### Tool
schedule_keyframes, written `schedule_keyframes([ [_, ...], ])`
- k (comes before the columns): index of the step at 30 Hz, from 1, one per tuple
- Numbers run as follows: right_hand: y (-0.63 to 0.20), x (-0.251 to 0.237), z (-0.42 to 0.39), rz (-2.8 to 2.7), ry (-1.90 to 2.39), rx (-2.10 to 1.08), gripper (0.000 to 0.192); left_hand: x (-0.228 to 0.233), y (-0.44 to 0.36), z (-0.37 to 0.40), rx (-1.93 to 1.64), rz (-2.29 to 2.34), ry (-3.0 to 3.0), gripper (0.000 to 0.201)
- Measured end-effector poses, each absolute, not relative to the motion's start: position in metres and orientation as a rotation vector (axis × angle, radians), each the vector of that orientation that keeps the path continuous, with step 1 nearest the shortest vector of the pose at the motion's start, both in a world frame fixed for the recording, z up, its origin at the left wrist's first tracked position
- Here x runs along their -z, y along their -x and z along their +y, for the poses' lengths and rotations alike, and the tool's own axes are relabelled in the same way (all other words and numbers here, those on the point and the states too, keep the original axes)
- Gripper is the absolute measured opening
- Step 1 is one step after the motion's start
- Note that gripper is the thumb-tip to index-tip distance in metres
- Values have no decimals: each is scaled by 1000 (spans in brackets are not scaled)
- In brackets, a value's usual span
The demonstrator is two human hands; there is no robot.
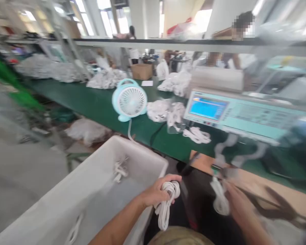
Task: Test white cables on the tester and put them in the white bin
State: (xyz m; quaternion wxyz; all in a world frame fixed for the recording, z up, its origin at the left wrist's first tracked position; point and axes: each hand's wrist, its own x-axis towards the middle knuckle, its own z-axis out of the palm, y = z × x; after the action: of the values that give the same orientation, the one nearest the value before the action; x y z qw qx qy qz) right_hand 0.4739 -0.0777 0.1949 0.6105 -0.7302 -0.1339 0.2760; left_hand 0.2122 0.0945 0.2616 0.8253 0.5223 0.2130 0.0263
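Note:
My left hand [156, 192] grips a coiled white cable bundle [167, 204] just past the right rim of a large white bin [97, 190]. Blurred by motion at the lower right, my right hand [238, 204] holds a second white cable bundle [219, 199] close to a dark clamp-like fixture. Inside the bin lie a coiled white cable [120, 169] near the far end and another white cable [75, 229] near the front.
A green conveyor table [97, 100] runs across, carrying a small teal desk fan [129, 99], heaps of white cables [168, 114] and a teal tester with a blue screen [234, 114]. A cardboard box [142, 71] and other people stand farther back.

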Motion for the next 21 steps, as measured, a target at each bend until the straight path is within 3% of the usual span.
schedule_keyframes([
  [2, -477, -191, -82, -164, 1503, -818, 45, -261, -263, 74, 85, 404, -1169, 73],
  [7, -478, -193, -73, -171, 1314, -812, 40, -242, -345, 54, 208, 319, -1064, 83],
  [13, -463, -205, -86, -134, 1341, -727, 36, -240, -353, 30, 169, 451, -975, 93],
  [18, -461, -181, -122, -72, 1373, -848, 24, -228, -353, -6, 370, 558, -1090, 107],
  [21, -487, -162, -172, 46, 1481, -834, 18, -221, -356, -28, 340, 659, -967, 91],
])
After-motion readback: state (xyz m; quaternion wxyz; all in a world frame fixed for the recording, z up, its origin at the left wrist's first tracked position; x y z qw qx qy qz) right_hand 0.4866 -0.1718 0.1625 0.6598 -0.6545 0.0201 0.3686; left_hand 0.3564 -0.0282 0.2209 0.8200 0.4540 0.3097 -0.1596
